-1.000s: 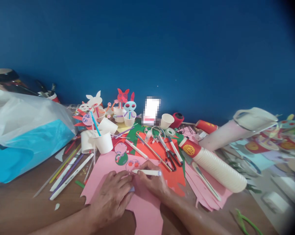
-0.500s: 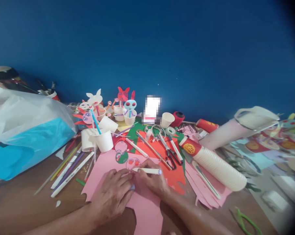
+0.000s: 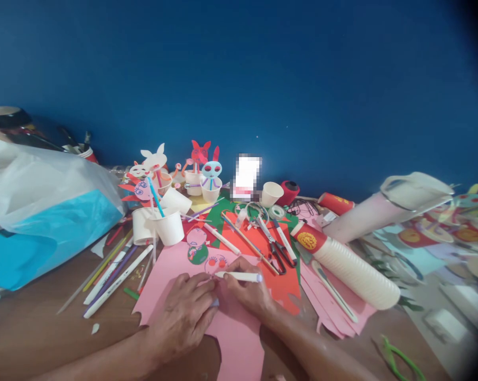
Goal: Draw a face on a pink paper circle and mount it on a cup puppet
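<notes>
My right hand (image 3: 245, 286) is closed around a white marker (image 3: 241, 276), whose tip points left at a small pink paper face (image 3: 216, 261). Drawn eyes with lashes and reddish centres show on the face. My left hand (image 3: 189, 304) lies over the large pink paper sheet (image 3: 159, 275), fingers stretched, their tips at the lower edge of the face. A bit of something blue (image 3: 215, 302) peeks out beside its thumb; most of it is hidden. Just behind the face lie a round green cutout (image 3: 198, 254) and a round pink cutout (image 3: 196, 237), both drawn on.
Scissors (image 3: 276, 248) and another white marker (image 3: 222, 238) lie on red paper. A long stack of paper cups (image 3: 350, 270) rests at the right, green-handled pliers (image 3: 400, 360) nearer. Upright cups (image 3: 169, 227) and paper animal figures (image 3: 212, 170) stand behind; a plastic bag (image 3: 56, 180) fills the left.
</notes>
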A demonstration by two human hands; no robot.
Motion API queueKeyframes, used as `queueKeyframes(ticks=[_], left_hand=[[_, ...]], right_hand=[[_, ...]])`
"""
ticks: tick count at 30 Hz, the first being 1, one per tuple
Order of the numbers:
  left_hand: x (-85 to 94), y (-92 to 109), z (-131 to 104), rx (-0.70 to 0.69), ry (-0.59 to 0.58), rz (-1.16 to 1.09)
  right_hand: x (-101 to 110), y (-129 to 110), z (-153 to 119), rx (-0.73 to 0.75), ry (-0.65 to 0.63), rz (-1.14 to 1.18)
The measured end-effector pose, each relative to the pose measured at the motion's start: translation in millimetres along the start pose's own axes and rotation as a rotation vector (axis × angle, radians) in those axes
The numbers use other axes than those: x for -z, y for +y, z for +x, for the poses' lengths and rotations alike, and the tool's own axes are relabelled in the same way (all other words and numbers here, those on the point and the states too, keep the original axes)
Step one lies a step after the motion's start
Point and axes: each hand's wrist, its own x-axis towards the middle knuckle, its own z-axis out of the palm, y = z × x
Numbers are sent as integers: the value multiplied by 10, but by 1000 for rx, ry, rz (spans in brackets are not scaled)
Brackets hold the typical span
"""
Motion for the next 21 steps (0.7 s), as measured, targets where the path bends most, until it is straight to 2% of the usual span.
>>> queueKeyframes(ticks=[21], left_hand=[[-25,-15,-22,5,20,8]], right_hand=[[8,18,-1,15,-2,-50]])
